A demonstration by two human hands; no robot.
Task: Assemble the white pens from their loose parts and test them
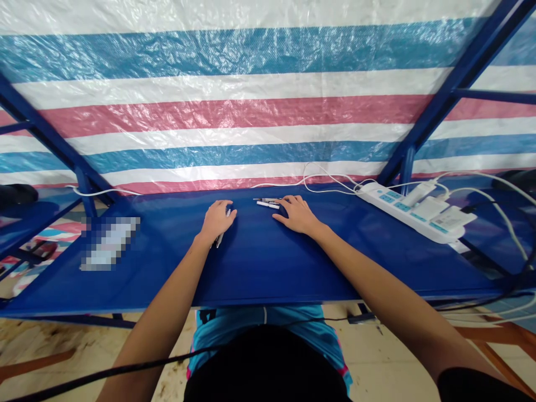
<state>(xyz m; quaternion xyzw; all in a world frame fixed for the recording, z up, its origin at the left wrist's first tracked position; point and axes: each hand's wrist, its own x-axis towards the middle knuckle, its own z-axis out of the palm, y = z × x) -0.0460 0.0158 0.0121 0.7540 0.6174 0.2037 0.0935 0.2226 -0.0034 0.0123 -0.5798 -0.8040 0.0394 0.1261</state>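
1. A striped woven tarpaulin (251, 111) in blue, white and pink hangs across the far side, braced by a blue steel frame (456, 89).
2. A long blue-topped table (255, 279) runs left to right in front of the person, its near edge just beyond their lap.
3. At the far right, a white power strip (393, 207) lies at an angle with white plug-in chargers (435, 211) in its sockets. White cables (285, 181) trail along the far edge.
4. Far left on the tabletop sits a pixelated patch (109, 244), its contents unreadable.
5. The left hand (216, 219) is curved palm-down over a white pen (220, 240), which pokes out on both sides. Whether it is gripped, I cannot tell.
6. The right hand (296, 215) lies open with its thumb out, fingertips just beside a pair of slim white pens (266, 203) near the far edge.
7. Round pens could roll if nudged, perhaps off the far edge, and a reach to the right could snag the cables. Open tabletop lies between the hands and towards the near edge.
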